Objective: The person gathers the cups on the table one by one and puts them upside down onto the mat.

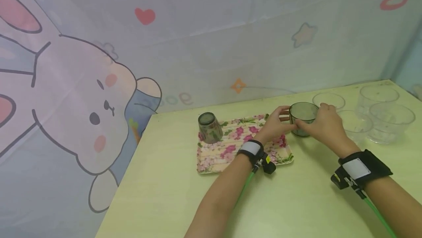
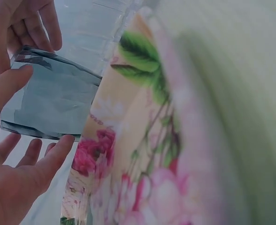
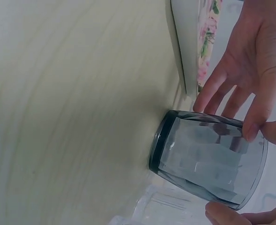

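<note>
A smoky grey drinking glass point(image 1: 303, 117) stands upright, mouth up, just right of the floral tray. My left hand point(image 1: 276, 123) holds its left side, with thumb and fingers spread round the wall. From the right, my right hand point(image 1: 326, 128) grips the same glass, its thumb on the near side. The right wrist view shows the glass's thick base point(image 3: 163, 140) close to the tabletop; whether it touches cannot be told. A second smoky glass point(image 1: 211, 130) sits mouth down on the back left of the floral tray point(image 1: 227, 153).
Several clear glasses point(image 1: 390, 122) stand close together at the right, just beyond my right hand. The pale wooden table point(image 1: 158, 179) meets a cloth backdrop point(image 1: 214, 47) printed with a rabbit and hearts. Green cables point(image 1: 379, 212) run from both wrist straps.
</note>
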`<state>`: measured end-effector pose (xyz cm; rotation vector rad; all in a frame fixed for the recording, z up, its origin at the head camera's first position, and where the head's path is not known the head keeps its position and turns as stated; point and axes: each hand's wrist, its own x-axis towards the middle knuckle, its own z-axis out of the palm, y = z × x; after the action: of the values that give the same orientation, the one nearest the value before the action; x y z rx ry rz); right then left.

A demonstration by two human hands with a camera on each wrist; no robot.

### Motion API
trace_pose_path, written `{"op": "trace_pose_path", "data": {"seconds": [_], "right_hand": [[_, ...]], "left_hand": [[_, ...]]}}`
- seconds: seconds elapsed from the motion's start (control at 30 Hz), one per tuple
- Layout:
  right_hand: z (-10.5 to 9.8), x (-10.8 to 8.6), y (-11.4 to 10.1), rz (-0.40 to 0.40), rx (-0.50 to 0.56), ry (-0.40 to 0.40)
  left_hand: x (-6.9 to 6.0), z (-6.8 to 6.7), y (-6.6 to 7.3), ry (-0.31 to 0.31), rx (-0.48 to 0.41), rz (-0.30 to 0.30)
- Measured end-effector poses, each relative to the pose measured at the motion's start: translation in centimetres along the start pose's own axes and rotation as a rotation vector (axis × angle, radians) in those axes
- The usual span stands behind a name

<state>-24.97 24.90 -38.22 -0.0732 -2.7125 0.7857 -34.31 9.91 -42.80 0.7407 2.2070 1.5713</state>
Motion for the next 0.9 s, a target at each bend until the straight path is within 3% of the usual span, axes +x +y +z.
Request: {"op": "trace_pose_path", "data": {"seconds": [0.53, 0.9], "right_hand": [[0.5, 0.2, 0.1, 0.015, 0.0, 0.02], [0.1, 0.3, 0.0, 0.038, 0.027, 0.021]], "left_hand": [[-0.4, 0.3, 0.5, 0.034, 0.055, -0.004], [-0.7, 0.2, 1.2, 0.039, 0.066, 0.027]]}}
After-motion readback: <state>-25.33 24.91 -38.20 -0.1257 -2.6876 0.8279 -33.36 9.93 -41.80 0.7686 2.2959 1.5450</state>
